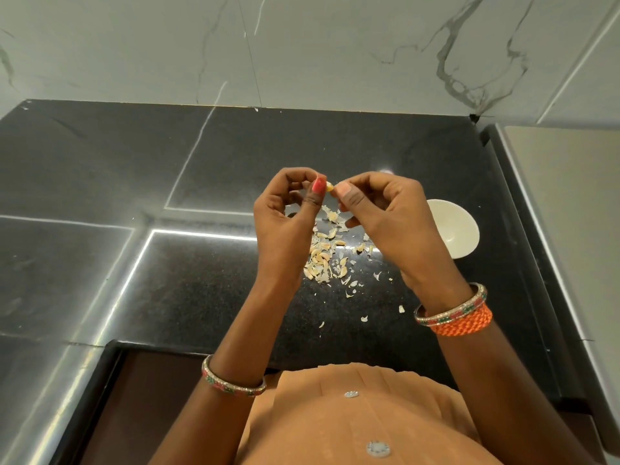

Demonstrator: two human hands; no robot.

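Note:
A small pale garlic clove (pixel 330 187) is held above the black counter, pinched between the thumbs and fingertips of both hands. My left hand (pixel 285 216) grips it from the left, my right hand (pixel 385 216) from the right. Below the hands, a heap of garlic cloves (pixel 320 260) lies on the counter among loose papery skins (pixel 350 283). A white bowl (pixel 456 229) stands to the right of my right hand, partly hidden by it; what it holds cannot be seen.
The black granite counter (pixel 201 280) runs to a marble-patterned wall (pixel 302 45) at the back. A pale raised surface (pixel 570 196) borders it on the right. The counter's front edge lies just before my body.

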